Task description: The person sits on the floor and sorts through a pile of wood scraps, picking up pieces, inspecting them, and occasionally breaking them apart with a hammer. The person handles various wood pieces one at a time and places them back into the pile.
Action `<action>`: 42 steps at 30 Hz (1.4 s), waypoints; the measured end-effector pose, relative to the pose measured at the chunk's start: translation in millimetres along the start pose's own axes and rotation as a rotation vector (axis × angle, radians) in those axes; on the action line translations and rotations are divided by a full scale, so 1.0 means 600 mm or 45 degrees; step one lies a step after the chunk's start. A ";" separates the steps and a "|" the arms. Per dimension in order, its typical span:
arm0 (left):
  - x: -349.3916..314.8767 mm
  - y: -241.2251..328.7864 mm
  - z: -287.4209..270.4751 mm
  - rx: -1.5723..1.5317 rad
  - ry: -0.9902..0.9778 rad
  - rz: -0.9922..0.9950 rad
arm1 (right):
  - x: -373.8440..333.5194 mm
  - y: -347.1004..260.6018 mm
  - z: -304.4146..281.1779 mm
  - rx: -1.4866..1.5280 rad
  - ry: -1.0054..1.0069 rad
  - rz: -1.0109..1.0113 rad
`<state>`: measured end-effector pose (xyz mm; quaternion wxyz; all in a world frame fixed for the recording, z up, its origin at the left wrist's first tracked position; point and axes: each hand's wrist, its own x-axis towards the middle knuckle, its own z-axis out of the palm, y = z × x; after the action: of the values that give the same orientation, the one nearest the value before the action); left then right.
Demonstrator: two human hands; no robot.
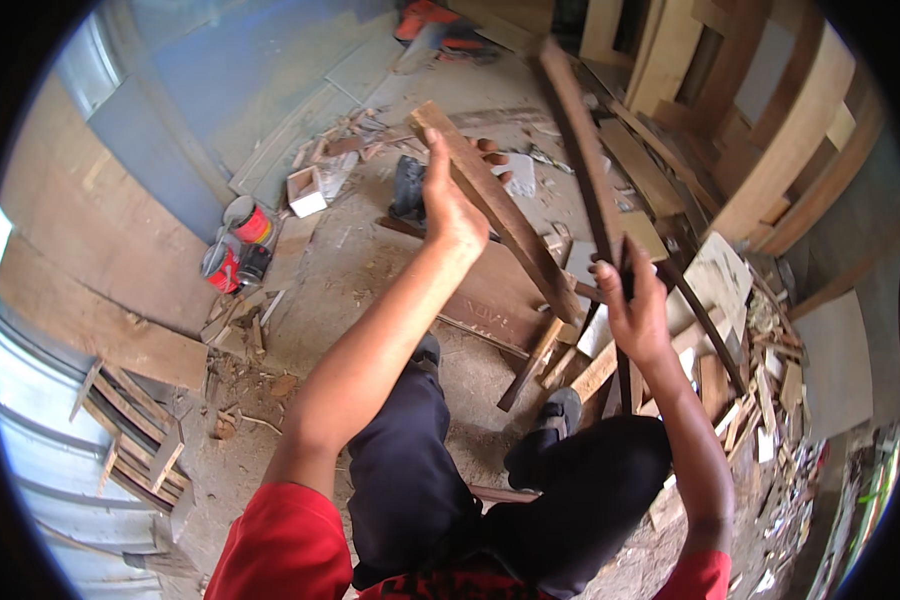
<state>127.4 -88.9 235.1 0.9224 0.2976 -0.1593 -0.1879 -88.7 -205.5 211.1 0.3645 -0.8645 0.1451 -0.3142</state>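
Note:
My left hand (452, 203) is raised and grips a flat brown wooden plank (505, 222) that slants from upper left down to lower right. My right hand (632, 305) is closed around a long dark wooden strip (582, 150) that stands nearly upright and reaches toward the top of the view. The two pieces cross near each other above a pile of offcuts. My knees in dark trousers (410, 470) and grey shoes (560, 408) show below.
Wood scraps (750, 400) lie heaped at the right under leaning timber frames (770, 150). Red paint cans (238, 245) and a small white box (305, 190) sit at the left. An orange power tool (435, 25) lies at the far top. Plywood sheets and a slatted pallet (135, 440) lie at the left.

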 end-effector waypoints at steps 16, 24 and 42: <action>-0.039 0.056 -0.019 0.248 0.077 0.041 | -0.008 0.024 0.134 0.195 -0.425 -0.181; -0.037 0.062 -0.030 0.251 0.021 0.059 | -0.006 0.006 0.152 0.171 -0.418 -0.167; -0.014 -0.022 -0.020 0.457 0.085 -0.138 | 0.004 0.067 0.072 -0.180 -0.128 0.040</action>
<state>121.6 -89.0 216.1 0.8478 0.4715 -0.1432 -0.1958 -59.6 -211.0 160.2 0.3144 -0.9003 0.1620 -0.2537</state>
